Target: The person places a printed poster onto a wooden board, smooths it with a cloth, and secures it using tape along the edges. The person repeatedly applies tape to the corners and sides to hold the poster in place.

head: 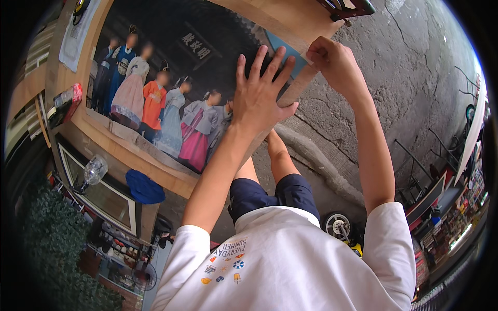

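A large printed photograph (163, 42) of several people in robes lies on a wooden tabletop (155, 171). My left hand (258, 87) rests palm down on its right part, fingers spread, holding nothing. At the print's right corner, the thumb and fingers of my right hand (330, 62) are pinched together over the edge. A pale sliver shows beside those fingertips, and the fingers hide most of what is between them. Between the two hands, a light blue patch (297, 64) of the print is visible.
At the table's left edge sits a red-and-clear object (65, 105), with a white sheet (79, 35) beyond it. A dark frame-like object (346, 8) lies at the top right. A blue cloth item (144, 187) and a clear plastic bottle (95, 170) are nearer me. Cracked concrete (389, 77) is alongside.
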### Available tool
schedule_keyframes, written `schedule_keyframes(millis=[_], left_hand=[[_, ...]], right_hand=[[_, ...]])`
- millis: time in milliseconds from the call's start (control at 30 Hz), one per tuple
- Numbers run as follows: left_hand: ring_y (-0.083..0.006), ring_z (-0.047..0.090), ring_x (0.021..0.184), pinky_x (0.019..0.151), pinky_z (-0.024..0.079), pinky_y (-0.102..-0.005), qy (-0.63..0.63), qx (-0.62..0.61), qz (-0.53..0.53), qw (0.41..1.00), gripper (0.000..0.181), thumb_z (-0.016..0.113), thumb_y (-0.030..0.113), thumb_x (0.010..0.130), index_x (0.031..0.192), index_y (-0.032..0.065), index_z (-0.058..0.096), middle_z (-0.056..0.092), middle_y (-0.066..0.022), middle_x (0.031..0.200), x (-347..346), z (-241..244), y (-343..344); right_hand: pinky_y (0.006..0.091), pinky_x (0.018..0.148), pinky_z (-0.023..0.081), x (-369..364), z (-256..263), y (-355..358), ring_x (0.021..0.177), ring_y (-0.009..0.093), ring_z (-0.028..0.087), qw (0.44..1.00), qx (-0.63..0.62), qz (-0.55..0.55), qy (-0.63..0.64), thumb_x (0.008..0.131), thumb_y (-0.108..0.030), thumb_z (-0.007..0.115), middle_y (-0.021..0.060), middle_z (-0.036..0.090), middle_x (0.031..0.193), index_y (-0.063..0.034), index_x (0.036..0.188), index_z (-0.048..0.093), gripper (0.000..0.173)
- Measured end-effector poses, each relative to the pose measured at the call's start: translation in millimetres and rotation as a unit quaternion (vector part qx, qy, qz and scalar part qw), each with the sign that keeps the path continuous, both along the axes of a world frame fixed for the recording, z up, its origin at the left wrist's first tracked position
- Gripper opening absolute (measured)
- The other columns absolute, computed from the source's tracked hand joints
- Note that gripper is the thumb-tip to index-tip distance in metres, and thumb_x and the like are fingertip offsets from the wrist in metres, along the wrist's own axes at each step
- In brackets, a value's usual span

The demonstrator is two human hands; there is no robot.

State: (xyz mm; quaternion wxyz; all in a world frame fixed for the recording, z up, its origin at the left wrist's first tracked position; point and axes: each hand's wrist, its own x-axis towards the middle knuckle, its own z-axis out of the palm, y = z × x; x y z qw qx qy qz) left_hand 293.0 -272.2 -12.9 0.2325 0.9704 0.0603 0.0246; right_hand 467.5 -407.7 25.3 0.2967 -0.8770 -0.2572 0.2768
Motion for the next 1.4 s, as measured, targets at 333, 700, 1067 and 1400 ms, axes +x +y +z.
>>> schedule_keyframes(millis=[333, 700, 1067, 1400], left_hand=[[-0.034, 0.026, 0.155, 0.122, 0.018, -0.0685, 0.001, 0.002, 0.0, 1.0, 0.102, 0.081, 0.055, 0.072, 0.161, 0.0258, 0.042, 0.03, -0.0021, 0.171, 0, -1, 0], [-0.0339, 0.028, 0.154, 0.122, 0.02, -0.0685, -0.012, -0.005, 0.004, 1.0, 0.101, 0.084, 0.053, 0.07, 0.159, 0.0261, 0.044, 0.032, -0.002, 0.17, 0, -1, 0], [-0.0338, 0.028, 0.154, 0.121, 0.02, -0.069, -0.011, 0.001, 0.008, 1.0, 0.099, 0.084, 0.054, 0.069, 0.157, 0.0266, 0.047, 0.032, -0.0022, 0.169, 0, -1, -1], [-0.0341, 0.028, 0.154, 0.121, 0.02, -0.0691, -0.013, -0.001, 0.008, 1.0, 0.099, 0.084, 0.053, 0.069, 0.157, 0.0265, 0.047, 0.032, -0.0023, 0.17, 0, -3, -2]], right_hand=[[0.0439, 0.075, 0.056, -3, -4, 2, 0.081, 0.038, 0.073, 0.999, 0.003, 0.017, -0.045, 0.093, -0.011, 0.07, 0.0199, 0.074, 0.087, 0.0026, 0.095, 0.068, 0.014], [0.0401, 0.073, 0.056, 10, -10, -7, 0.078, 0.028, 0.073, 1.0, 0.006, -0.017, 0.015, 0.094, -0.014, 0.07, 0.0166, 0.074, 0.088, 0.0014, 0.102, 0.07, 0.017], [0.0357, 0.069, 0.055, 6, -7, 4, 0.072, 0.02, 0.07, 0.999, -0.011, 0.028, -0.011, 0.095, -0.013, 0.07, 0.0128, 0.072, 0.083, 0.002, 0.1, 0.068, 0.016], [0.0434, 0.072, 0.056, -2, -6, 10, 0.08, 0.037, 0.073, 0.999, -0.023, 0.005, -0.022, 0.093, -0.019, 0.074, 0.0201, 0.074, 0.085, 0.0011, 0.099, 0.067, 0.022]])
